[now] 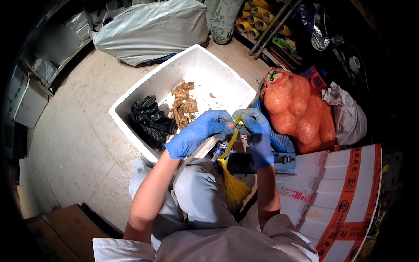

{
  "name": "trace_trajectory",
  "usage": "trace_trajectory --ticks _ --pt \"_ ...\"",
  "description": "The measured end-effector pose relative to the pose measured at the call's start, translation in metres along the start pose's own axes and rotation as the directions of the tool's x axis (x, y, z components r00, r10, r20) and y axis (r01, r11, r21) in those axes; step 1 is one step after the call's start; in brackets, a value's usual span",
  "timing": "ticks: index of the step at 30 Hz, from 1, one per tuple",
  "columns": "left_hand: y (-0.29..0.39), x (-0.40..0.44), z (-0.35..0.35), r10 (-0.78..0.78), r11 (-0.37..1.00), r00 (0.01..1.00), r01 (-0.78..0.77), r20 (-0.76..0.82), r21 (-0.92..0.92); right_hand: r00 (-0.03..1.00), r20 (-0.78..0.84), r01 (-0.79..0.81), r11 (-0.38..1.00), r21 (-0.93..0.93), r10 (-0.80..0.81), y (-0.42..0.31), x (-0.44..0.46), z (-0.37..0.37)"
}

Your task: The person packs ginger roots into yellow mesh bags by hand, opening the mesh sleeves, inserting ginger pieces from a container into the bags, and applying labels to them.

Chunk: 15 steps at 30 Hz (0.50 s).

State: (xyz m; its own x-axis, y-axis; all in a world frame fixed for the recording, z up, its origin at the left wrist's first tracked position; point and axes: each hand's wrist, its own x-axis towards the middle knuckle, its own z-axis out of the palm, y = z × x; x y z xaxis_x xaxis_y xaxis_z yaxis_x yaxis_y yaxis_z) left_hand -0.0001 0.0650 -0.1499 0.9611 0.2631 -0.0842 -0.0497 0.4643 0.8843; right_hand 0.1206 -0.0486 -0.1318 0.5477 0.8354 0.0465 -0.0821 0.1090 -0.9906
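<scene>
My left hand (pixel 205 129) and my right hand (pixel 257 131) both wear blue gloves. They meet over the near right corner of a white foam box (pixel 126 98), fingers pinched together on the twisted top of a yellow plastic bag (pixel 235 185). The bag hangs down beside my knee, and its contents are hidden. A bare fingertip shows through the left glove. Inside the foam box lie knobbly pieces of ginger root (pixel 183 102) and a crumpled black plastic bag (pixel 150 115), with crumbs of dirt on the box floor.
At my right stands an orange mesh sack (pixel 299 109) of round produce, by a crumpled whitish bag (pixel 347 115). White foam boxes with red tape (pixel 345 192) sit nearer me. Beyond the open foam box lies a silver-grey covered bundle (pixel 150 35). Cardboard (pixel 74 231) is at lower left.
</scene>
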Motion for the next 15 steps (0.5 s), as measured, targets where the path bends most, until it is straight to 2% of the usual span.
trace_trajectory --ticks 1,3,4,5,7,8,9,10,11,13,15 --pt "0.001 0.001 0.001 0.0 1.0 1.0 0.0 0.005 0.002 1.0 -0.004 0.003 1.0 0.0 -0.003 -0.001 0.0 0.004" --pt "0.003 -0.001 0.003 0.096 0.973 0.989 -0.117 -0.112 -0.197 0.999 -0.05 0.018 1.0 -0.021 -0.019 -0.001 0.0 0.01" --pt "0.006 -0.002 0.006 0.116 0.967 0.974 -0.155 -0.194 -0.201 0.998 -0.055 0.003 0.99 -0.139 -0.011 0.015 0.007 0.0" --pt "0.006 -0.001 0.007 0.116 0.967 0.974 -0.155 -0.194 -0.201 0.998 -0.055 0.003 0.99 -0.139 -0.011 0.017 0.009 0.001" --pt "0.007 0.003 0.008 0.066 0.994 0.972 -0.084 -0.223 -0.069 0.994 -0.108 -0.018 0.979 -0.201 -0.004 0.02 0.012 0.007" --pt "0.006 0.003 0.007 0.066 0.994 0.973 -0.083 -0.223 -0.068 0.989 -0.118 0.069 0.983 -0.173 -0.09 0.021 0.014 0.009" --pt "0.003 0.004 0.005 0.069 0.997 0.977 -0.064 -0.2 0.03 0.989 -0.119 0.07 0.983 -0.171 -0.091 0.019 0.016 0.01" --pt "0.0 0.005 0.003 0.069 0.991 0.982 -0.047 -0.178 0.128 0.98 -0.18 0.071 0.996 -0.051 -0.079 0.017 0.017 0.011" --pt "-0.003 0.006 0.001 0.069 0.99 0.982 -0.046 -0.178 0.13 0.969 -0.239 0.079 0.994 0.069 -0.06 0.017 0.017 0.012" --pt "-0.01 0.007 0.0 0.017 0.978 0.999 -0.007 -0.047 0.207 0.96 -0.263 0.119 0.989 0.092 -0.091 0.018 0.018 0.012" --pt "-0.01 0.006 0.007 -0.023 0.988 1.0 0.022 0.004 0.153 0.939 -0.33 0.127 0.99 0.062 -0.1 0.018 0.021 0.013"
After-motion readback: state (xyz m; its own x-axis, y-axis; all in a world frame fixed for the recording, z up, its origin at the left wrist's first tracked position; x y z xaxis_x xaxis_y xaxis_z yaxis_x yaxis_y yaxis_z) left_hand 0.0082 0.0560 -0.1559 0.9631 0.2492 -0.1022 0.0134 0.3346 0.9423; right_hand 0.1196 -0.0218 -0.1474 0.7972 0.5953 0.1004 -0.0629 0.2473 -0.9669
